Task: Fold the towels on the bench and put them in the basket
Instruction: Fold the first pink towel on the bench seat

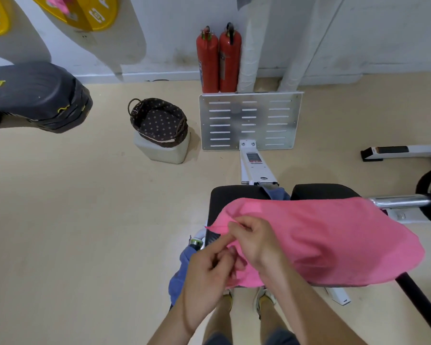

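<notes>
Here, left hand (209, 270) and right hand (253, 242) pinch the pink towel (334, 240); basket (183, 130) shows only dotted lining.

We record one towel (334, 240) spread on the bench (234, 195), a second towel (182, 267) beneath it hanging off the near left side. The basket (158, 120) sits on a block (164, 153) far left of the bench. Two extinguishers (218, 61) stand behind the footplate (249, 120), against the far wall (383, 33)
</notes>
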Action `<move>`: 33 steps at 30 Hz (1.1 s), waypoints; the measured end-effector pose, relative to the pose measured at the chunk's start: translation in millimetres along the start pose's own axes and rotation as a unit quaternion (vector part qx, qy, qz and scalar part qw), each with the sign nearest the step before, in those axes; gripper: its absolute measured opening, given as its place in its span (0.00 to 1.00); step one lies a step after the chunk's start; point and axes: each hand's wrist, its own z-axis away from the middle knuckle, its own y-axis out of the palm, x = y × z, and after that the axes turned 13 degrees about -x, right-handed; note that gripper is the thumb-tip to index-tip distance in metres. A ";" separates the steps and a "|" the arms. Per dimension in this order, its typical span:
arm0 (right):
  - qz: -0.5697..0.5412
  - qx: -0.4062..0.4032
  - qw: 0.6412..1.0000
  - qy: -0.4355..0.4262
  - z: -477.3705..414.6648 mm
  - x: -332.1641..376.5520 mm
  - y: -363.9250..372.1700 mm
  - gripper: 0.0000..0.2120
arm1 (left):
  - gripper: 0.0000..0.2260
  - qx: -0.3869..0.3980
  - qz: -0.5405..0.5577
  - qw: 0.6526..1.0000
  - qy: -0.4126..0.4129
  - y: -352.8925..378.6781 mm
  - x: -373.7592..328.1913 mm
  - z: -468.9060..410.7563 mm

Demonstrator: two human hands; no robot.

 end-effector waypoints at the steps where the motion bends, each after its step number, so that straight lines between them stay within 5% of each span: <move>1: 0.013 -0.018 0.999 -0.029 -1.0 -3.5 -4.3 0.13 | 0.16 -0.035 0.028 0.999 -0.009 -1.9 -2.2 -3.2; 4: 0.015 -0.008 0.996 -0.085 0.9 -13.0 -16.1 0.13 | 0.21 -0.124 -0.105 0.981 0.109 -12.6 0.1 -28.3; 6: -0.019 0.041 0.996 -0.078 4.3 -13.5 -24.5 0.10 | 0.23 -0.015 -0.282 0.924 0.258 -13.7 -1.5 -50.6; 8: -0.052 0.077 0.994 -0.050 6.0 -9.0 -38.8 0.07 | 0.15 0.078 -0.355 0.875 0.321 -10.3 -6.8 -71.0; 11: -0.033 0.104 0.992 -0.063 7.1 -4.4 -78.8 0.05 | 0.12 0.161 -0.313 0.910 0.220 -6.0 -35.4 -84.5; 15: 0.058 0.159 0.985 -0.045 17.0 -14.8 -146.9 0.03 | 0.13 0.270 -0.308 0.899 0.153 -0.7 -52.6 -96.2; 19: 0.035 0.154 0.987 -0.034 25.2 -36.6 -202.0 0.08 | 0.16 0.311 -0.260 0.906 0.118 28.3 -68.6 -99.2; 25: -0.069 -0.017 0.997 -0.002 33.6 -83.1 -246.3 0.09 | 0.13 0.229 -0.212 0.938 0.154 102.5 -71.3 -98.2; 29: 0.007 -0.240 0.971 -0.010 29.2 -105.3 -272.6 0.07 | 0.10 0.139 -0.306 0.890 0.308 164.4 -68.3 -87.0; 33: 0.145 -0.321 0.936 -0.013 16.9 -129.1 -309.4 0.05 | 0.08 0.144 -0.362 0.858 0.334 222.7 -56.2 -87.3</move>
